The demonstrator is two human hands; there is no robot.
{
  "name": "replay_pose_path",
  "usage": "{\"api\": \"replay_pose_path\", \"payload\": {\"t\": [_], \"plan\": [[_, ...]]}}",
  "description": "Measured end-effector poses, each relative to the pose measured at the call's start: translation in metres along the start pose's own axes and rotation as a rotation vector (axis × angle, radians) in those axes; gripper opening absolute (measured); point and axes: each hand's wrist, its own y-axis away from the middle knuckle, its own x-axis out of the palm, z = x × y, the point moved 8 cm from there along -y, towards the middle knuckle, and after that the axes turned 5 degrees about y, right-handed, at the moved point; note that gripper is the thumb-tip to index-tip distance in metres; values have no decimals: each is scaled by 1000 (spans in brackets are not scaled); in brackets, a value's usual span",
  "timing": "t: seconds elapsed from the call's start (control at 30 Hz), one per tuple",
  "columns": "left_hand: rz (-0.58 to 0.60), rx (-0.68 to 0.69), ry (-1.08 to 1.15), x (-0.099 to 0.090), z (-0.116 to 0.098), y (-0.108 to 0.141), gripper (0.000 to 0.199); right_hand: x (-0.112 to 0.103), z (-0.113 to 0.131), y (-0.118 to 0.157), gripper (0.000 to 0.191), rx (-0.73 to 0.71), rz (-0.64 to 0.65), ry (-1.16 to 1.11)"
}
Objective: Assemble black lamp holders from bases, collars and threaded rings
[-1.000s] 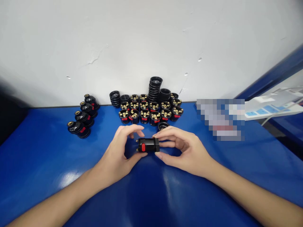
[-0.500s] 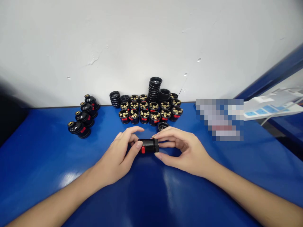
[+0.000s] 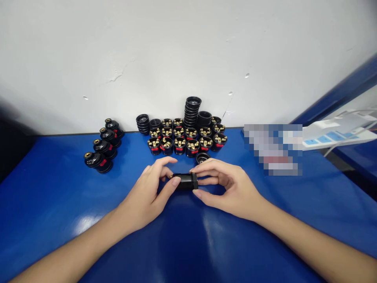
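A black cylindrical part point(image 3: 186, 181) lies on its side between my hands, above the blue table point(image 3: 141, 251). My left hand point(image 3: 153, 192) grips its left end with thumb and fingers, and a bit of brass shows there. The fingertips of my right hand point(image 3: 226, 186) hold the wider black ring point(image 3: 194, 181) at its right end. Just behind my right fingers sits a loose black ring cap point(image 3: 202, 158). Beyond the hands stand several black parts with brass contacts and red tabs point(image 3: 179, 144).
Four-part group of black capped assemblies point(image 3: 98, 162) stands at the left. Stacked black rings point(image 3: 193, 112) rise near the white wall point(image 3: 176, 51). A blurred-out item point(image 3: 273, 149) lies at the right, beside a white power strip point(image 3: 338, 137).
The black part has turned about its long axis, so its red tab no longer shows. My left thumb has shifted slightly; my right hand is nearly unchanged.
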Motion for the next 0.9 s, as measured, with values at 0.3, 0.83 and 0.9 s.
{"api": "replay_pose_path", "payload": {"t": [0.3, 0.83, 0.9], "plan": [[-68, 108, 13, -4, -4, 3, 77, 0, 0, 0, 36, 6, -2, -2], [11, 48, 47, 1, -6, 2, 46, -1, -1, 0, 36, -11, -7, -7], [-12, 77, 48, -1, -9, 3, 54, -2, -2, 0, 35, -5, -22, -5]]}}
